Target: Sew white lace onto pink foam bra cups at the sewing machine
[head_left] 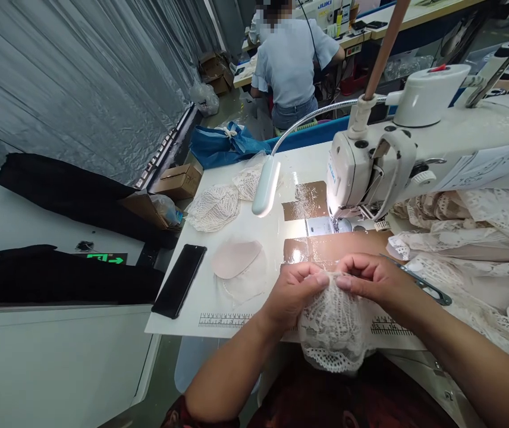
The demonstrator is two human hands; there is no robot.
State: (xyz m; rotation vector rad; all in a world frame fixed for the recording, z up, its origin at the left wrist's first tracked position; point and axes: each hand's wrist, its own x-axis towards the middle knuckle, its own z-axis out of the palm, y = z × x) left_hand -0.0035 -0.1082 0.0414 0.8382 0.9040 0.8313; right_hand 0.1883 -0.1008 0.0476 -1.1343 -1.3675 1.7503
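My left hand (294,290) and my right hand (370,277) both pinch the top edge of a cream lace cup piece (333,330), which hangs over the near edge of the sewing table (219,297). The fingers of both hands are closed on the lace, thumbs almost touching. Just beyond them stands the white sewing machine (419,148), its needle area (341,223) lit. A beige foam pad (235,259) lies on a sheer piece to the left of my left hand.
A black phone (179,279) lies at the table's left edge. More lace cups (216,205) sit at the back left under a gooseneck lamp (266,187). Lace fabric (473,238) piles at the right, with snips (424,286) beside my right wrist. Another person (288,65) sits ahead, back turned.
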